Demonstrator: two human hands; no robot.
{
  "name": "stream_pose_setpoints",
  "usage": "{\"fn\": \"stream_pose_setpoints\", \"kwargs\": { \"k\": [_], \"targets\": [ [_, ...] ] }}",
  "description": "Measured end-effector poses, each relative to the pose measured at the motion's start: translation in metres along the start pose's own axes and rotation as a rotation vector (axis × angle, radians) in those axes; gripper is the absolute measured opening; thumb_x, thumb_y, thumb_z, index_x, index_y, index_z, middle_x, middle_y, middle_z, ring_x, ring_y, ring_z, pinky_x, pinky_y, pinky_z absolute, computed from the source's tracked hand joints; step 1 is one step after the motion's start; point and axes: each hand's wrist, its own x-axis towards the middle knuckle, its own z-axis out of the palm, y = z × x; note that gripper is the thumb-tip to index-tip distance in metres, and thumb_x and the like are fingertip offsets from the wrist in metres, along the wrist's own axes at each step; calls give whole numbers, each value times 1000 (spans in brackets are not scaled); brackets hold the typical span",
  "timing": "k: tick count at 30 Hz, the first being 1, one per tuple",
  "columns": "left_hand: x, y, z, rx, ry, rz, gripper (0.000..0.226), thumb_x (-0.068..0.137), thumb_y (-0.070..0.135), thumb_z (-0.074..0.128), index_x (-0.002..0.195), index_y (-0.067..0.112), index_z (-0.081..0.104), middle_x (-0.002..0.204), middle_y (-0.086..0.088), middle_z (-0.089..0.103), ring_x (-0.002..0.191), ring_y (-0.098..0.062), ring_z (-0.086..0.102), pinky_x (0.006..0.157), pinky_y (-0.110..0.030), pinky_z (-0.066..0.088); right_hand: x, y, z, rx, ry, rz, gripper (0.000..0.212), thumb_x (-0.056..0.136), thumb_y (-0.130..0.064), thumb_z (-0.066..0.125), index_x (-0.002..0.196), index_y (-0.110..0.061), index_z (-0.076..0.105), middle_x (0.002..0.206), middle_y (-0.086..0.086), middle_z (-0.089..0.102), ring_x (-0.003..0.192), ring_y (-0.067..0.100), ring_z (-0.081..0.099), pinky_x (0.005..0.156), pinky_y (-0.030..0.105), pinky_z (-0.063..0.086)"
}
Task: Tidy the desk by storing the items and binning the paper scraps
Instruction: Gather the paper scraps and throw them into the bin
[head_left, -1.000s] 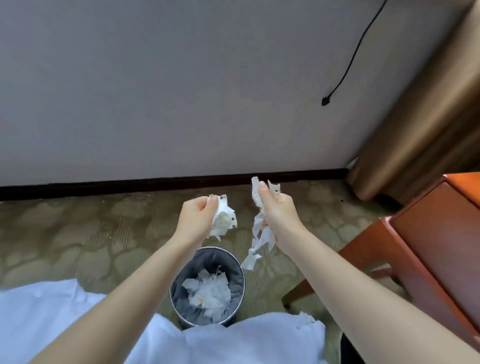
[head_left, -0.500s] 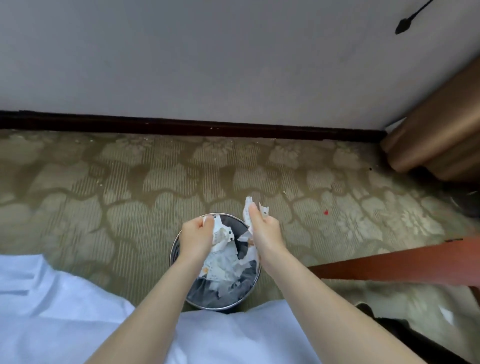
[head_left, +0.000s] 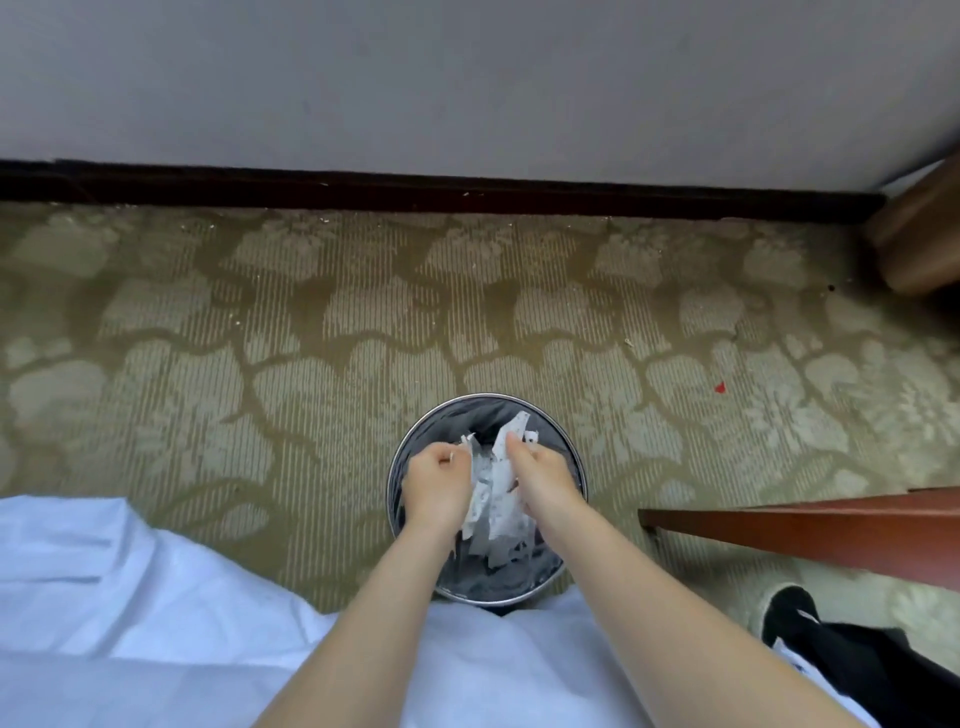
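Now both arms have lowered: the left hand (head_left: 436, 488) and right hand (head_left: 546, 480) each pinch a bunch of paper scraps (head_left: 493, 501) inside the mouth of the bin (head_left: 462, 415), so likely only letting go remains.

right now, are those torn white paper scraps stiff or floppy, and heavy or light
Probably floppy: the torn white paper scraps hang limp and creased between the left hand and right hand. Likely very light, so some may flutter outside the round silver metal bin.
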Motion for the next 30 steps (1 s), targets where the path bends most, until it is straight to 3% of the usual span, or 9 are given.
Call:
{"fn": "stream_pose_setpoints", "kwargs": {
  "k": [2, 4, 5, 10, 12, 15, 19, 23, 30],
  "targets": [
    [1, 0, 0, -33, -34, -37, 18, 94, 18, 45, 92, 12, 63, 82, 4, 58, 80, -17, 53, 72, -27, 39, -1, 1, -1, 5, -72, 18, 29, 96, -30, 45, 83, -8, 57, 83, 14, 59, 78, 24, 58, 71, 34, 51],
    [2, -2, 1, -40, -73, -46, 19, 96, 18, 43, 100, 15, 61, 89, 5, 58, 86, -17, 53, 71, -27, 41, 1, 3, -4, -27, -88, 21, 35, 96, -28, 46, 107, 3, 58, 104, 25, 60, 97, 29, 60, 94, 43, 48],
    [2, -3, 1, -37, -85, -39, 19, 96, 18, 42, 100, 15, 60, 86, 7, 56, 84, -15, 52, 66, -25, 41, 2, 4, -7, -51, -90, 10, 33, 95, -27, 47, 108, 1, 59, 107, 24, 60, 100, 30, 60, 98, 45, 45],
    [-1, 0, 1, 13, -140, 14, 17, 98, 20, 42, 104, 17, 58, 86, 10, 54, 75, -6, 48, 60, -16, 37, 2, 14, -23, -94, -109, -14, 12, 95, -25, 47, 91, -24, 58, 107, 6, 60, 114, 25, 56, 97, 38, 43],
    [-6, 6, 2, 42, -194, 46, 19, 98, 20, 41, 102, 15, 58, 94, 2, 59, 84, -14, 54, 65, -23, 41, -3, 15, -34, -145, -115, -31, 13, 95, -23, 48, 98, -20, 60, 106, 4, 60, 113, 25, 57, 95, 35, 45],
    [-20, 18, 5, 151, -345, 173, 20, 97, 20, 41, 92, 11, 58, 94, -8, 59, 89, -26, 57, 78, -34, 46, -20, 11, -56, -234, -147, -103, 17, 96, -19, 47, 104, -14, 60, 104, 10, 62, 98, 23, 60, 79, 27, 45],
    [-42, 38, 9, 424, -489, 357, 21, 98, 25, 43, 100, 12, 59, 95, -1, 58, 95, -18, 56, 70, -27, 39, -49, 8, -94, -455, -160, -246, 12, 96, -24, 48, 95, -18, 58, 91, 4, 63, 82, 18, 59, 77, 30, 46],
    [-68, 52, 11, 656, -513, 435, 29, 99, 31, 40, 117, 14, 57, 109, -2, 61, 98, -17, 55, 80, -29, 43, -91, 9, -136, -671, -169, -311, 20, 96, -29, 48, 101, -16, 61, 87, 2, 63, 83, 17, 60, 78, 30, 47],
    [-147, 88, 22, 968, -595, 667, 29, 98, 32, 41, 111, 11, 57, 110, -2, 62, 102, -23, 58, 75, -28, 41, -164, 14, -207, -770, -65, -402, 25, 95, -29, 50, 110, -13, 62, 94, 1, 60, 92, 17, 56, 80, 27, 42]
  ]
}}
